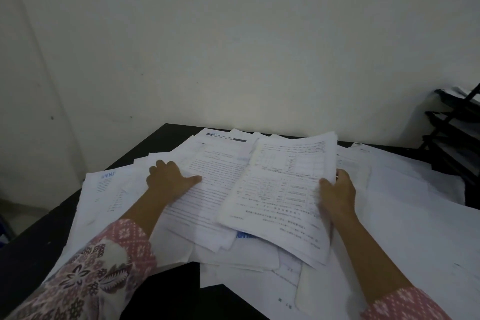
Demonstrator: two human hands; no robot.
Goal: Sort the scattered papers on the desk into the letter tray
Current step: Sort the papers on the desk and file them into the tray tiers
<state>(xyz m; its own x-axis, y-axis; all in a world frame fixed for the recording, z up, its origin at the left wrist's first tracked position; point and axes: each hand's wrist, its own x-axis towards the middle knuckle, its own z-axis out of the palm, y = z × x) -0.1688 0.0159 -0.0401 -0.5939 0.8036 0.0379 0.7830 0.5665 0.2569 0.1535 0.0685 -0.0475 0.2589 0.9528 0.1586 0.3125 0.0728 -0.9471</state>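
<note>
The person is gathering papers, I think. The left hand (170, 180) is pinching a printed sheet (207, 189), thumb on top. The right hand (337, 189) is gripping a lifted bundle (280, 189) by its edge. The letter tray (454, 138) is sitting at the far right of the desk (166, 293). Next the bundle needs carrying right, over the loose papers (415, 215)

Plain off-white painted wall (233, 34) fills the upper field, unbroken, with a few small dark specks (52, 117) on its left part. Flat black bench (28, 252) has its far edge along this wall. Pale floor (23, 215) shows at lower left. Lighting dim and even.
</note>
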